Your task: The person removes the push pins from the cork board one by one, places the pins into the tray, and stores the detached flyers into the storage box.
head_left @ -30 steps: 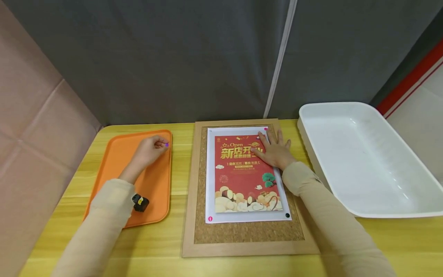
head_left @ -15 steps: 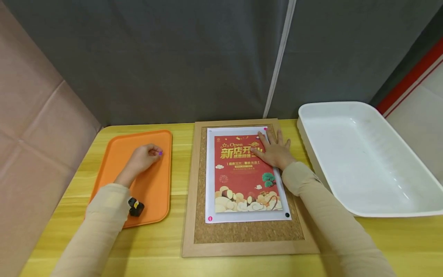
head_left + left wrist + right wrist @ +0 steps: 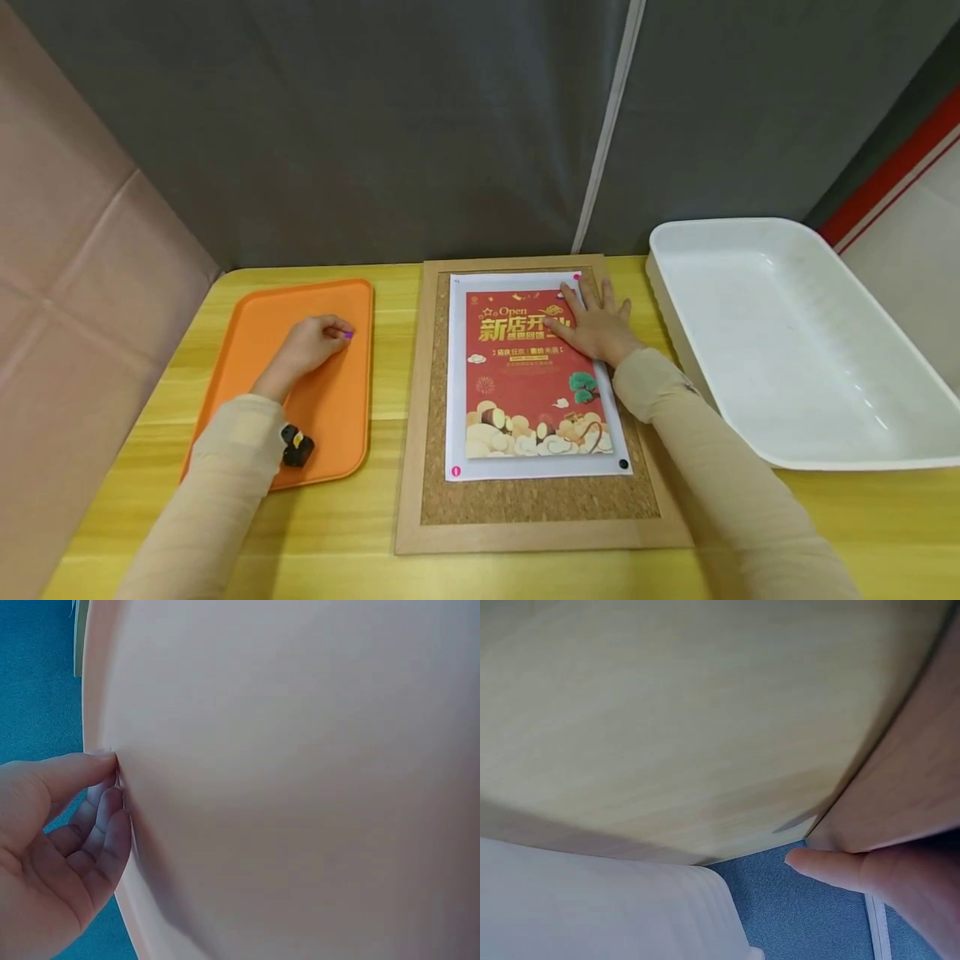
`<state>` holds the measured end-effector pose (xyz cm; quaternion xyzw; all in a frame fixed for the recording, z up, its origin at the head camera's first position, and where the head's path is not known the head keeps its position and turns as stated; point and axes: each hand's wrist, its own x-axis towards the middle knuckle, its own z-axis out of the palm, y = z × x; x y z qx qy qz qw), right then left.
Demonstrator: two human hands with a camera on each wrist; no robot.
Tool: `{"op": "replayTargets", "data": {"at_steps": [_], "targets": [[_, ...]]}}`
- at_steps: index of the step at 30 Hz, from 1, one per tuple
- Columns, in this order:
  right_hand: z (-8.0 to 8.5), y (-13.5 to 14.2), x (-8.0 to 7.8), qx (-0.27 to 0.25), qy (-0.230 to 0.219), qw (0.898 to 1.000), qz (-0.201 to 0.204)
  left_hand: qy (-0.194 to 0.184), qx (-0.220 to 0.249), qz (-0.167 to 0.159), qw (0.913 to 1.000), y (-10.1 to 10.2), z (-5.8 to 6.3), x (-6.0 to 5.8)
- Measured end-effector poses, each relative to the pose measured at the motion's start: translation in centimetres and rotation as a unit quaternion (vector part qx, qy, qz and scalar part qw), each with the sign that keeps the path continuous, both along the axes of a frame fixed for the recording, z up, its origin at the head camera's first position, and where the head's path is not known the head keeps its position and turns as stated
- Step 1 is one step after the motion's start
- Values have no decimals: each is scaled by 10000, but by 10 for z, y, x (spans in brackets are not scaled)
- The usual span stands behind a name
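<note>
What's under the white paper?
Cork peeks out past the left and bottom edges of the white paper. Straight underneath, the paper covers everything, so I can't see. The right hand hides part of its right edge too.

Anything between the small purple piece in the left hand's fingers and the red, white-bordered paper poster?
Nothing visible blocks the purple piece. Between it and the poster lie only the orange rectangular tray's right rim, yellow wood-grain tabletop and the wood-framed corkboard's left side.
</note>
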<state>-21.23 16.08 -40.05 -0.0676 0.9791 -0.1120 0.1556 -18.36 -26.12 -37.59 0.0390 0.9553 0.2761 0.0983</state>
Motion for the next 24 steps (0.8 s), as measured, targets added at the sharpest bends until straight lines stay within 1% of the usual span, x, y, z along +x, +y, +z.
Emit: {"op": "replayTargets", "data": {"at_steps": [10, 16, 20, 24], "targets": [[7, 1, 1, -57, -1, 10000, 4, -47, -26, -68, 10000, 0, 7, 0], [7, 1, 1, -82, 28, 10000, 25, -1, -131, -79, 9999, 2, 16, 2], [4, 1, 1, -67, 66, 9999, 39, -5, -189, -105, 9998, 9, 24, 4], [1, 2, 3, -105, 95, 9999, 40, -55, -104, -209, 9997, 25, 33, 9]]}}
